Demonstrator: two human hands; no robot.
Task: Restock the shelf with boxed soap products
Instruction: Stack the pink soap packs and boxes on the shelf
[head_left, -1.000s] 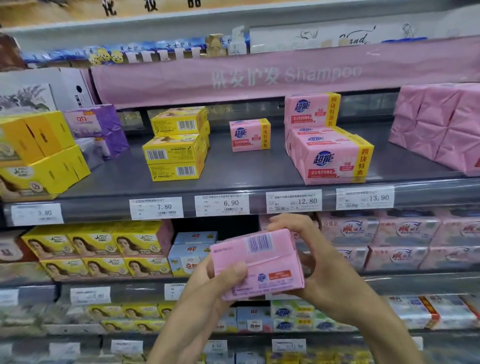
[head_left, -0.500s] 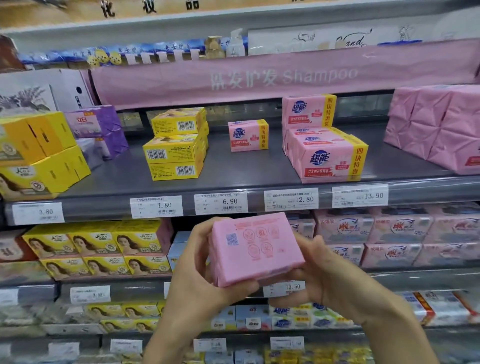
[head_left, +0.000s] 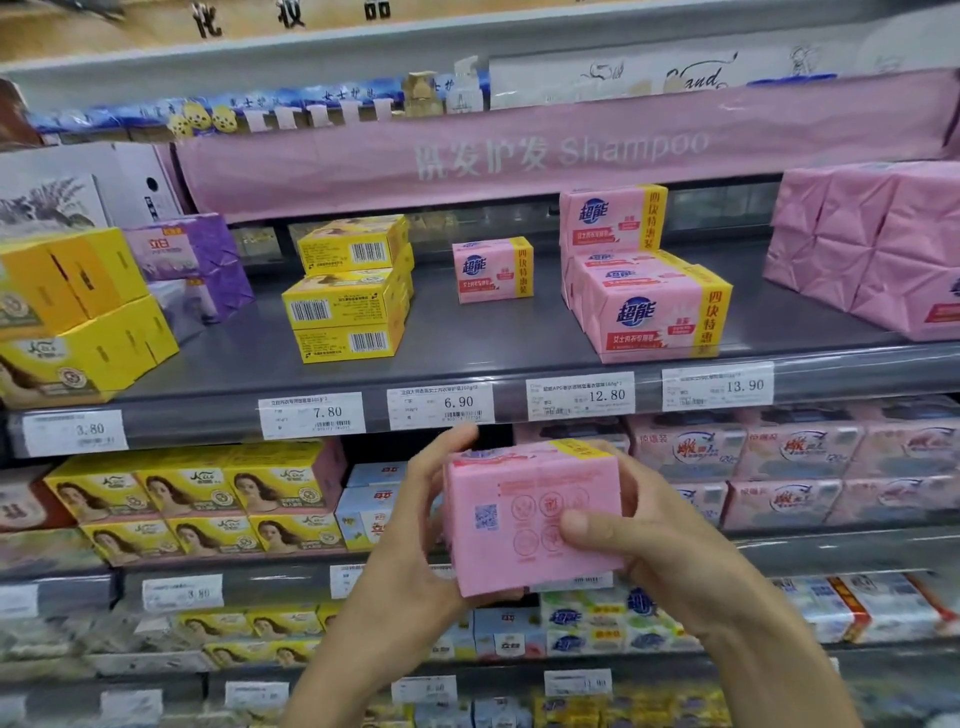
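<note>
Head view: shelf (head_left: 467, 332) partly bare, pink soap stack (head_left: 654, 312) right of centre. Soap box (head_left: 530, 519) below shelf edge, gripped between left hand (head_left: 415, 530) and right hand (head_left: 660, 551). Risk: box clips shelf lip or nudges stack, toppling it.

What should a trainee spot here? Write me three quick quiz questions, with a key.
1. True or false: the left hand and the right hand both hold the pink soap box.
2. Which price is tagged below the lone small pink box? A 3.80 B 6.90 C 13.90
3. Fill in: the yellow stack above the 7.80 tag is ___ boxes high.
Key: 1 true; 2 B, the 6.90 tag; 3 three.
</note>
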